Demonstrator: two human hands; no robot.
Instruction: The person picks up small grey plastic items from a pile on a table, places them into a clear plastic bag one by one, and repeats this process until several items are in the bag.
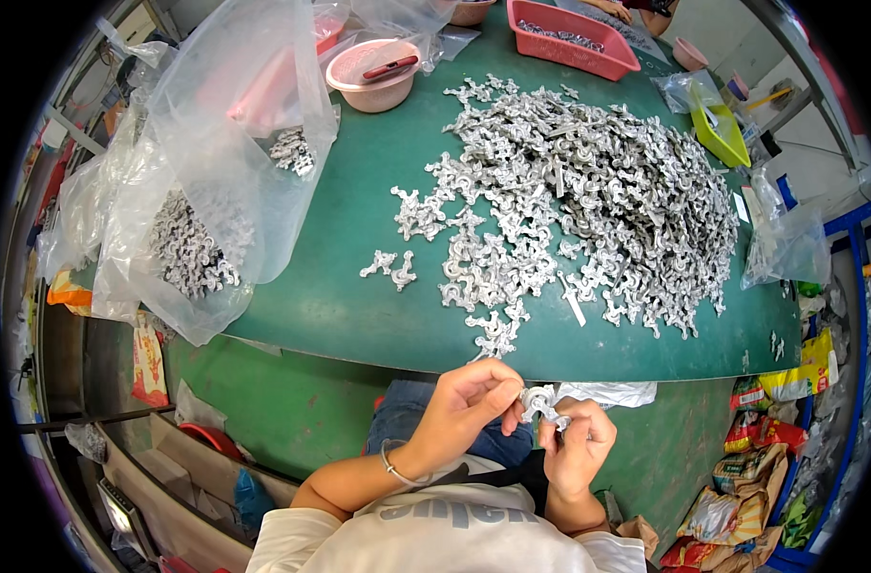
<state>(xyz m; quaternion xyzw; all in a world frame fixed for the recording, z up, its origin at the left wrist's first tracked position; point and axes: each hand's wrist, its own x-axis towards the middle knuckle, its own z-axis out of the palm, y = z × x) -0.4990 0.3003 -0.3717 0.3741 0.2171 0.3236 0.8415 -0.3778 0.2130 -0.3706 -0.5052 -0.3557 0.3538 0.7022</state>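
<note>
Between my two hands, just off the near edge of the table, is a small silver-grey metal casting [542, 405] with several short arms. My left hand [472, 406] pinches its left end between thumb and fingers. Its right end is gripped by the thumb and fingers of my right hand [577, 441]. Ahead of them, a large heap of similar metal castings [636, 205] covers the middle and right of the green table [359, 329]. Two loose castings [390, 268] lie to the left of the heap.
A clear plastic bag [235, 181] with castings in it stands at the table's left. Behind are a pink basket [373, 94] with a red-handled tool across it, a pink tray [578, 53] of parts and a yellow-green bin [720, 134]. Filled sacks [731, 511] sit on a right-hand rack.
</note>
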